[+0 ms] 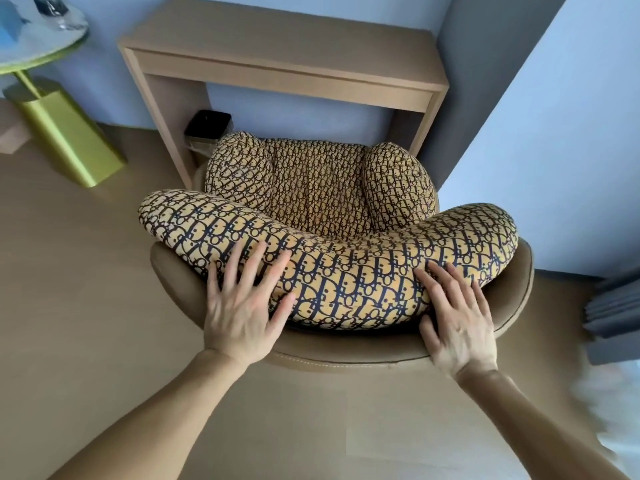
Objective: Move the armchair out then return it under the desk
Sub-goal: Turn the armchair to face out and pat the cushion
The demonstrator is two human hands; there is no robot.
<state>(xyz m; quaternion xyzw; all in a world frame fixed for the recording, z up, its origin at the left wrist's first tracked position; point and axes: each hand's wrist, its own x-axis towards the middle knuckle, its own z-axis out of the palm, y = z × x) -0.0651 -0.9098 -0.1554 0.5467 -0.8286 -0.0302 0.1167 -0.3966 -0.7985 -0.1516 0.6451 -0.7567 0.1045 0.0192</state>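
Note:
The armchair [322, 216] has yellow-and-dark patterned cushions in a tan leather shell. It stands in front of the light wooden desk [284, 60], with its front tucked partly between the desk's legs. My left hand [242, 303] lies flat on the left part of the padded backrest, fingers spread. On the right part of the backrest rests my right hand [453, 320], fingers spread too, its palm over the leather rim. Neither hand is closed around anything.
A black waste bin [207, 128] sits under the desk at its left leg. A green-based round side table [45, 64] stands to the left. A wall corner [502, 116] flanks the desk on the right, with a grey curtain [613, 306] nearby. Tan floor surrounds the chair.

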